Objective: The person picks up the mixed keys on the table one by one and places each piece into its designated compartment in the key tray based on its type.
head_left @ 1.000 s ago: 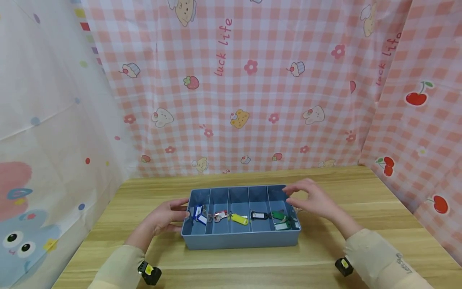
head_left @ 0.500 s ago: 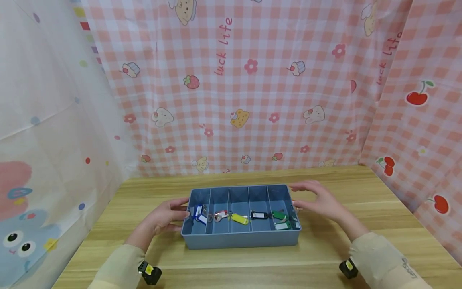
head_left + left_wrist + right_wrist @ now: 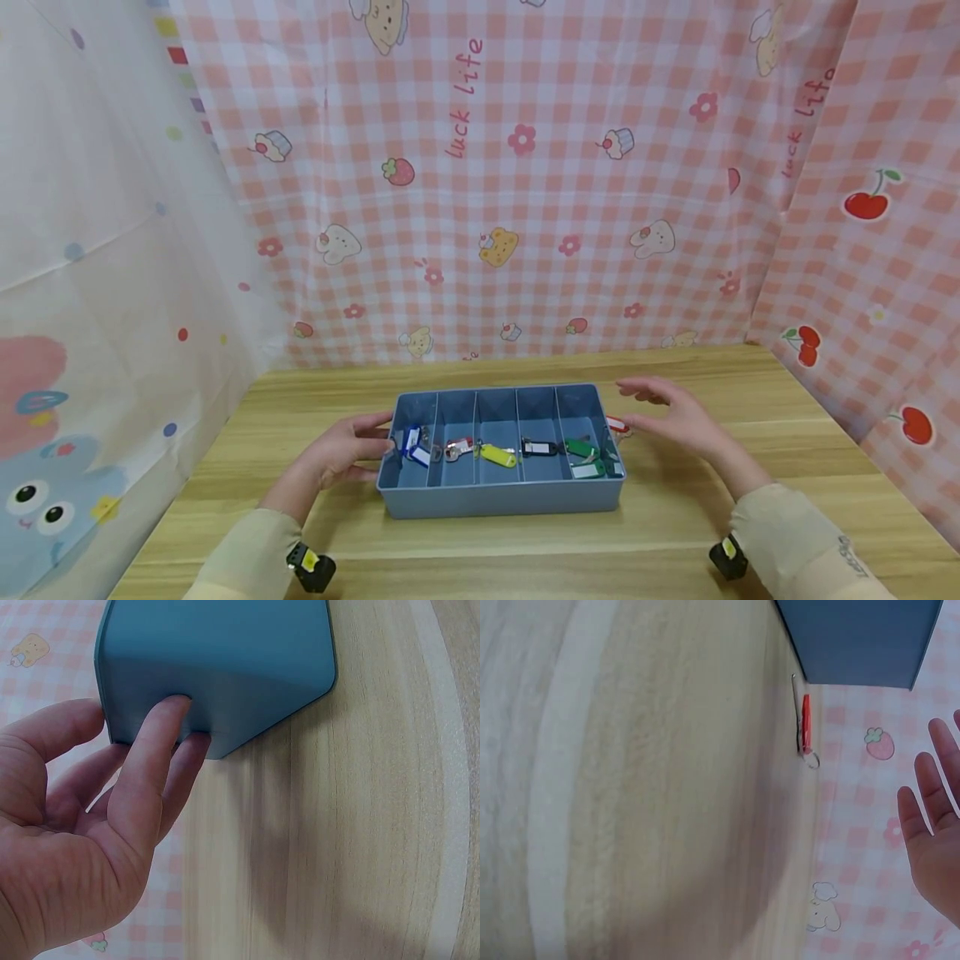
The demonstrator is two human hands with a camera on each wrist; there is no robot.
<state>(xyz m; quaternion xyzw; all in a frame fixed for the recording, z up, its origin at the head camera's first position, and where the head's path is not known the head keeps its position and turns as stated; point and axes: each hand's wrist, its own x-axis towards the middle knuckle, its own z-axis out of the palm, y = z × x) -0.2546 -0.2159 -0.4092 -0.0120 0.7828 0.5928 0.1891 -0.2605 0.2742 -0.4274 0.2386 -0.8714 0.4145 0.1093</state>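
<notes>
A blue-grey divided box stands on the wooden table. Against its left end my left hand rests; in the left wrist view the fingertips touch the end wall. Off the right end, apart from the box, is my right hand, its fingers extended and holding nothing. A red key tag with a key lies on the table just beyond that end, near the right thumb. From left to right the compartments hold blue key tags, a red one, a yellow one, a black one and green ones.
The wooden table runs back to a pink checked cloth hung as a backdrop. A white dotted cloth hangs at the left, and a cherry-printed one at the right.
My right hand has moved right, from the box's right rim to a spot off its end. The red key tag beyond that end now shows. The left hand and the box have not moved.
</notes>
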